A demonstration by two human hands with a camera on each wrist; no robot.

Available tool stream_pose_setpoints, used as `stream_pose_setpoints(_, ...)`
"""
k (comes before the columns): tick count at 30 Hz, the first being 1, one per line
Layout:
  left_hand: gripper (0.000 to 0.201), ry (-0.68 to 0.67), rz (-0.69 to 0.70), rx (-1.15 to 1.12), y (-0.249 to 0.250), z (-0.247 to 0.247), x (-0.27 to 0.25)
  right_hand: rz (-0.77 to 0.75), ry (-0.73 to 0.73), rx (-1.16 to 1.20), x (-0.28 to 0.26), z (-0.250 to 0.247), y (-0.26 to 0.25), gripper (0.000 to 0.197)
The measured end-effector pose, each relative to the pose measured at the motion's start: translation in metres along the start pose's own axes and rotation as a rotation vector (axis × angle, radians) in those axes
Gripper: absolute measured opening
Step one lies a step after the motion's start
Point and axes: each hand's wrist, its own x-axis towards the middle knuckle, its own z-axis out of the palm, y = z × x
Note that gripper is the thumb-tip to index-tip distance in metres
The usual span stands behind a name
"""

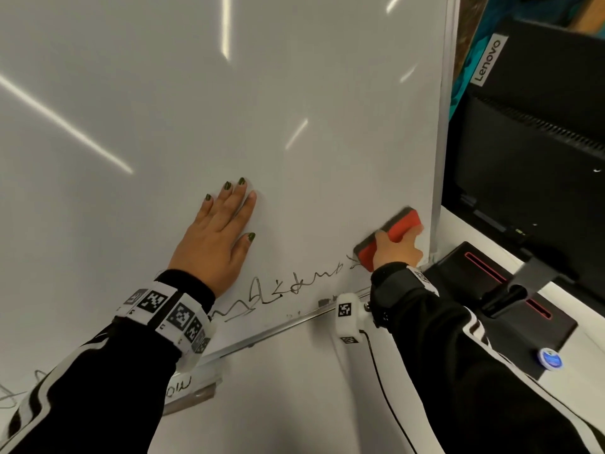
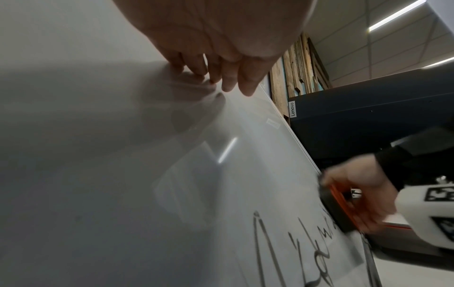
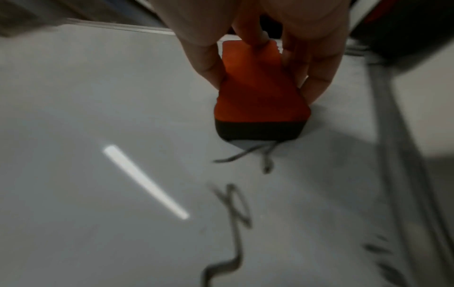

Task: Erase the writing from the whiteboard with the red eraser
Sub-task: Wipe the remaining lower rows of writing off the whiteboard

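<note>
Sleeves of black with white stripes reach forward, each wrist wearing a band of black-and-white markers. Left hand [image 1: 217, 239] lies flat on the whiteboard [image 1: 163, 109], fingers straight and spread, just above a line of black writing [image 1: 278, 290] that runs along the board's lower edge. Further right, the right hand [image 1: 397, 252] grips the red eraser [image 1: 389, 232], thumb on one long side and fingers on the other, its dark felt face pressed to the board at the right end of the writing, near the board's lower right corner. Beyond the board's frame stands a black monitor [image 1: 530, 136] on a white desk [image 1: 458, 224].
</note>
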Motion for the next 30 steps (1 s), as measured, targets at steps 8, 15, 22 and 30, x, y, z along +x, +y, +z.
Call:
stream_pose_setpoints(8, 0.058, 0.012, 0.002, -0.016, -0.001, 0.003, -0.004, 0.020, -0.045, -0.025, -0.020, 0.009, 0.008, 0.085)
stream_pose_setpoints(15, 0.058, -0.016, 0.003, -0.010, -0.008, -0.001, -0.009, -0.056, -0.018, -0.023, -0.007, -0.015, 0.034, 0.092)
stream_pose_setpoints(22, 0.059, -0.001, -0.027, -0.022, -0.007, 0.002, -0.015, -0.506, -0.171, -0.088, -0.049, 0.011, 0.026, 0.096)
stream_pose_setpoints(30, 0.058, -0.004, -0.053, 0.010, -0.018, -0.005, -0.028, -0.764, -0.109, -0.343, -0.010, -0.025, 0.029, 0.084)
